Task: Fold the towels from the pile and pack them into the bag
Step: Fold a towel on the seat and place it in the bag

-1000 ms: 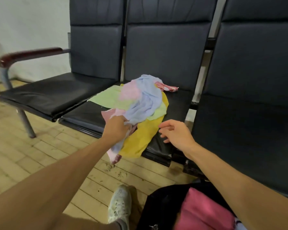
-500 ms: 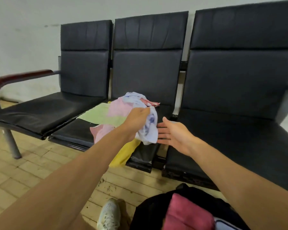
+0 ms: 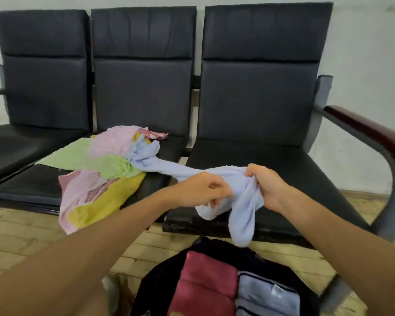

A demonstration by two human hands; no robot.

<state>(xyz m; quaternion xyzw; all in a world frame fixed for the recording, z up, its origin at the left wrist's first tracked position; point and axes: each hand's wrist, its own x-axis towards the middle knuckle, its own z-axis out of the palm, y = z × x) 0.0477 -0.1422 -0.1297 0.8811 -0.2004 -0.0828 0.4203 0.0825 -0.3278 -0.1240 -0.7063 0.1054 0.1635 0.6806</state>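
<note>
Soft, even indoor light, moderately bright; faint shadows under the seats [image 3: 271, 160]. Wide-angle bowing toward the edges; armrest [image 3: 369, 131] at right and lower corners blurred.

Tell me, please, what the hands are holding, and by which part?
Both grip the pale blue cloth towel at its bunched near end, left hand beside right hand.

I see a bench [image 3: 144, 92] of three black padded seats on a wooden floor [image 3: 21, 236]. On the middle seat [image 3: 157, 187] lies the pile of towels [image 3: 105, 165]. A green towel [image 3: 78, 156] is spread flat at its left, and a pink towel [image 3: 75, 197] and a yellow towel [image 3: 114, 197] hang over the near edge. A light blue towel [image 3: 169, 166] trails from the pile toward the right seat [image 3: 283, 160]. A black bag [image 3: 160, 277] stands on the near floor.
</note>
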